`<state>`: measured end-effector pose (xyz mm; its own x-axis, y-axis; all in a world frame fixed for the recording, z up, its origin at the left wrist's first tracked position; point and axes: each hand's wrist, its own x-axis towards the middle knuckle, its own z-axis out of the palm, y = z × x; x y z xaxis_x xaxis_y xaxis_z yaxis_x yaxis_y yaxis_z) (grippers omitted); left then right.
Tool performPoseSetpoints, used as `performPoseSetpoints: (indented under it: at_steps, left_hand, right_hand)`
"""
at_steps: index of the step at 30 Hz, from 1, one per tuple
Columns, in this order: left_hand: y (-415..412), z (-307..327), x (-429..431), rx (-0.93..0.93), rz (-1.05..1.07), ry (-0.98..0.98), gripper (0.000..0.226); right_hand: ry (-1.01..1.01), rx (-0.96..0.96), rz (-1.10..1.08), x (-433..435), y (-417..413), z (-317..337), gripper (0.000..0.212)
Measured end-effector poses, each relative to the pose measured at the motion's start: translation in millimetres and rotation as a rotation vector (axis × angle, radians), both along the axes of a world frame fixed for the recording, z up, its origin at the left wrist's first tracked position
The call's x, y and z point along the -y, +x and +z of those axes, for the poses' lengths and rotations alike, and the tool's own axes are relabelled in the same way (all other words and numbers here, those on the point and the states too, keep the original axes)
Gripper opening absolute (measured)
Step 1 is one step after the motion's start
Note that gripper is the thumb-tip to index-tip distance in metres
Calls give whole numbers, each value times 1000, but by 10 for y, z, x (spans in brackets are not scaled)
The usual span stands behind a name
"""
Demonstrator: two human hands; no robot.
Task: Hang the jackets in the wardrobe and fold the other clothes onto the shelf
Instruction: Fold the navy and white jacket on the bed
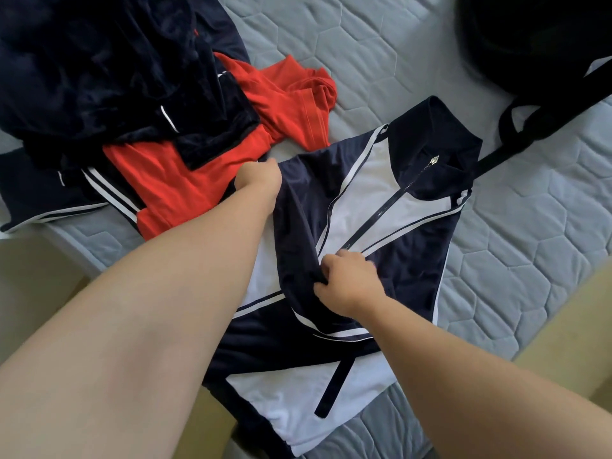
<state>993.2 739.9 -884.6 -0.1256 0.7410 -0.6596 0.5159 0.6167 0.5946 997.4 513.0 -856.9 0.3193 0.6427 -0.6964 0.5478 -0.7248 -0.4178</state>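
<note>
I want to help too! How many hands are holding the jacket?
2. The left hand grips the jacket beside the red garment; the right hand pinches its navy fabric near the zip.

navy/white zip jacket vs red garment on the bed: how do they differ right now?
The jacket is navy with white panels and a zip; the red garment is all red. The jacket lies spread, gripped by left hand and right hand; the red garment lies crumpled, partly under dark clothes. Both rest on the mattress.

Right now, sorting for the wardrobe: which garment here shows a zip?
The navy-and-white jacket, zip down its white chest; the red garment and dark velvety pile show none.
</note>
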Motion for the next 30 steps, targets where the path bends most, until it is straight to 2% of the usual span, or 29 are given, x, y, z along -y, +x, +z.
performPoseSetpoints:
  at_steps: [1, 2, 3, 4, 5, 6, 9, 11, 13, 15, 16, 17, 19, 20, 22, 25, 27, 30]
  left_hand:
    - [3, 95, 11, 28, 35, -19, 45]
    - [10, 106, 35, -215, -214, 12, 42]
    - [39, 105, 18, -274, -341, 47, 42]
    - [72, 137, 4, -170, -145, -6, 42]
    - [95, 142, -50, 28, 90, -95, 43]
    - [94, 130, -81, 100, 118, -112, 42]
    - [-7, 177, -1, 92, 136, -258, 36]
    - [-100, 149, 42, 77, 44, -251, 36]
    - [-190, 140, 90, 19, -108, -185, 37]
    - [-276, 114, 162, -27, -210, -149, 27]
    - [-332, 72, 196, -51, -255, -107, 19]
    - [-380, 42, 232, -86, -305, -67, 17]
    - [-479, -14, 284, -151, -403, -30, 22]
    - [-530, -30, 298, -179, -418, -23, 25]
    - [-616, -40, 313, -244, -452, 8, 33]
    - [-695, -1, 356, -321, -511, 46, 31]
    - [-740, 43, 404, -375, -587, 112, 21]
    - [-797, 126, 481, -455, -836, 468, 23]
  right_hand:
    - [-20, -143, -21, 45, -26, 15, 19]
    - [-77, -292, -44, 88, -55, 54, 20]
    - [-142, -398, -54, 126, -90, 100, 24]
    - [-202, -448, -38, 169, -133, 143, 32]
    - [-247, -462, -12, 220, -195, 178, 39]
    - [-275, -443, 10, 263, -282, 209, 39]
    - [-316, -290, 37, 326, -633, 314, 33]
    - [-414, -171, 126, 304, -878, 439, 37]
    - [-473, -48, 458, 247, -1105, 539, 39]
    - [-525, -60, 717, 182, -1225, 642, 39]
    - [-561, -160, 721, 159, -1253, 637, 40]
    - [-606, -328, 636, 136, -1245, 620, 39]
    - [-669, -671, 308, 74, -1132, 580, 29]
    - [-636, -738, 128, 56, -1046, 554, 24]
    - [-483, -598, -160, 39, -863, 461, 21]
    - [-289, -266, -394, -15, -601, 244, 35]
    - [-183, -102, -433, -82, -413, 113, 31]
    - [9, 242, -301, -209, -113, -28, 31]
